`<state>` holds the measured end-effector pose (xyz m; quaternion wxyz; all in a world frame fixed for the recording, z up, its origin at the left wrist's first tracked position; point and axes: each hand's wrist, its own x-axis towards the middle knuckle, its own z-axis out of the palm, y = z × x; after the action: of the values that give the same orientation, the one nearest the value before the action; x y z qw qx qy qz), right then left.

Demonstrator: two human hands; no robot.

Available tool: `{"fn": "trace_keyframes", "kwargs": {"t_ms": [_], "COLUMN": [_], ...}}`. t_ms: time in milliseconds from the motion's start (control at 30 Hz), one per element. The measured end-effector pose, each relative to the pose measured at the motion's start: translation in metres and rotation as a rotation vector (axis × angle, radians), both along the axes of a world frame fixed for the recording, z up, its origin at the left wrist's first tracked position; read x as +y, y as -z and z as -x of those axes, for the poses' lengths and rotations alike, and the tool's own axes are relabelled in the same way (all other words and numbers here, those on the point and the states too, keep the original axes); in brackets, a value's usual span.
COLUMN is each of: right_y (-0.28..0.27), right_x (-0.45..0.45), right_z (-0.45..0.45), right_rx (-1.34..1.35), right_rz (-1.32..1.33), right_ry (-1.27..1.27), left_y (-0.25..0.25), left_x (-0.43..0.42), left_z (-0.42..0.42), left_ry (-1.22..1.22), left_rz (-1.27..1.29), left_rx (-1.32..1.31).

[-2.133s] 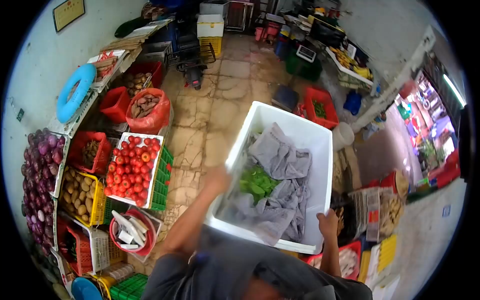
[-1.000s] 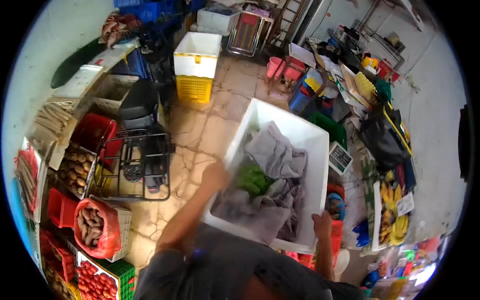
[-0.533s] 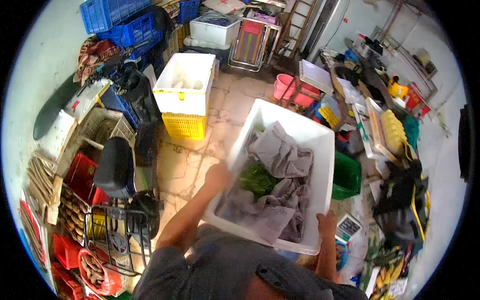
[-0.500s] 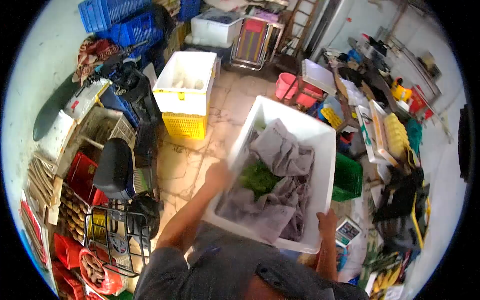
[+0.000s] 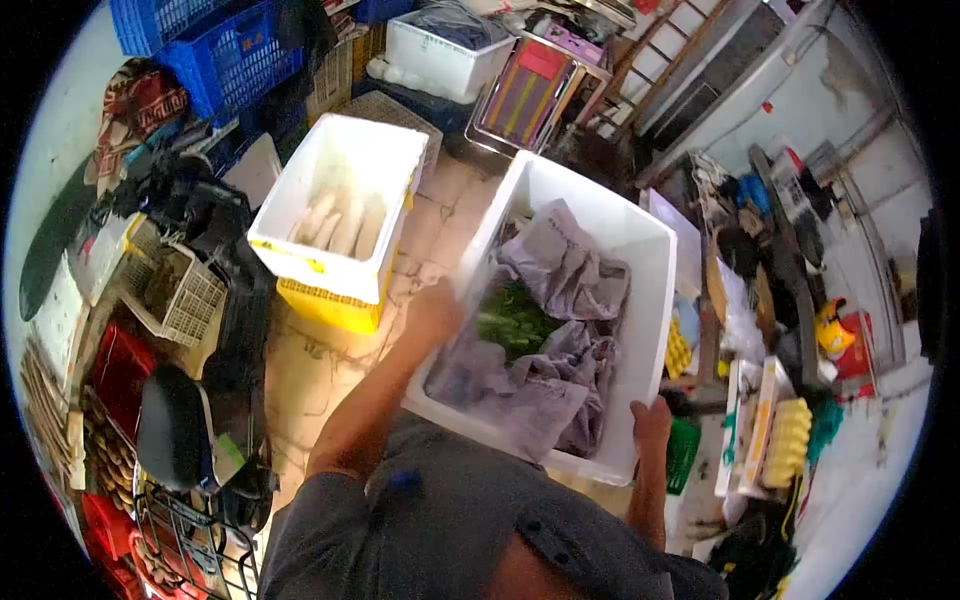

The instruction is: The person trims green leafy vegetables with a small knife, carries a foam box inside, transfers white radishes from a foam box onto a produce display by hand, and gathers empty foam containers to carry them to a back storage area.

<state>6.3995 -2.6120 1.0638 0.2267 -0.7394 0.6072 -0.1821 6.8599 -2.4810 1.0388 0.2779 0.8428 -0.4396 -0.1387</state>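
- Head view: the box (image 5: 645,310) is white, a little right of the middle, off the floor (image 5: 310,370) and in front of the shirt (image 5: 450,520); whether its near wall rests on the shirt I cannot tell; clock hours below run from the middle of the box.
- The box looks like foam: likely light for its bulk, stiff, smooth and a bit slick, with a rim that could chip or dent under a hard pinch; the load is probably soft, crumpled grey cloth (image 5: 550,255) from 12 round to 6 and leafy greens (image 5: 512,320) at 9, which would bruise if pressed.
- Best hold, I judge: the thick rim on opposite long sides, fingers under or outside the lip, palms level, so that the load does not slide.
- Left hand (image 5: 435,315): at 9, on the rim, holding the box; blur hides how each finger lies; the forearm (image 5: 365,415) slants up from 7, elbow bent and out.
- Right hand (image 5: 652,425): between 4 and 5, closed on the rim near the corner; the thumb shows, the other fingers are hidden; the forearm below it is nearly upright.
- Nearby: a white bin (image 5: 350,280) stands at 10 on a yellow crate (image 5: 330,308), apart from the box.
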Motion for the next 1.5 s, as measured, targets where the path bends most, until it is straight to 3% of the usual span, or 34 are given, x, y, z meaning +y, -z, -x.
{"fn": "trace_keyframes", "kwargs": {"t_ms": [133, 300, 367, 400, 500, 533, 600, 767, 800, 900, 1000, 1067, 1200, 1300, 1500], "right_y": [0.008, -0.009, -0.003, -0.021, -0.03, -0.036, -0.038, -0.043, -0.073, -0.112, -0.117, -0.089, -0.086, -0.083, -0.057], "right_x": [-0.114, -0.275, -0.357, -0.38, -0.444, -0.467, -0.51, -0.616, -0.594, -0.626, -0.662, -0.712, -0.778, -0.818, -0.867], "right_z": [-0.052, -0.16, -0.192, -0.211, -0.269, -0.29, -0.337, -0.454, -0.473, -0.555, -0.616, -0.648, -0.73, -0.764, -0.845], "right_rx": [0.069, 0.079, 0.101, 0.215, 0.059, 0.211, 0.131, 0.225, 0.297, 0.289, 0.206, 0.216, 0.237, 0.241, 0.368], "right_rz": [0.023, 0.046, 0.068, 0.123, -0.026, -0.038, 0.16, -0.018, 0.124, 0.018, -0.067, 0.055, 0.047, 0.127, 0.009], "right_ry": [-0.042, -0.184, -0.284, -0.296, -0.333, -0.369, -0.481, -0.495, -0.567, -0.599, -0.71, -0.843, -1.049, -1.178, -1.24], "left_y": [-0.029, 0.016, 0.011, 0.004, -0.003, -0.006, -0.015, -0.017, -0.012, -0.008, -0.01, -0.02, -0.005, -0.023, -0.024], "left_x": [-0.091, -0.208, -0.252, -0.264, -0.301, -0.317, -0.337, -0.377, -0.381, -0.399, -0.413, -0.431, -0.476, -0.508, -0.547], "left_z": [-0.051, -0.117, -0.145, -0.148, -0.183, -0.2, -0.224, -0.295, -0.3, -0.314, -0.333, -0.338, -0.353, -0.36, -0.378], "left_ry": [-0.092, -0.153, -0.229, -0.28, -0.352, -0.364, -0.449, -0.581, -0.632, -0.77, -0.892, -0.968, -1.125, -1.185, -1.268], "left_rz": [-0.066, -0.093, -0.101, -0.087, -0.128, -0.144, -0.122, -0.035, -0.033, 0.026, 0.102, 0.098, 0.084, -0.024, -0.151], "left_rx": [0.094, 0.035, 0.026, 0.061, 0.135, 0.152, 0.197, 0.198, 0.208, 0.214, 0.157, 0.187, 0.152, 0.198, 0.303]}}
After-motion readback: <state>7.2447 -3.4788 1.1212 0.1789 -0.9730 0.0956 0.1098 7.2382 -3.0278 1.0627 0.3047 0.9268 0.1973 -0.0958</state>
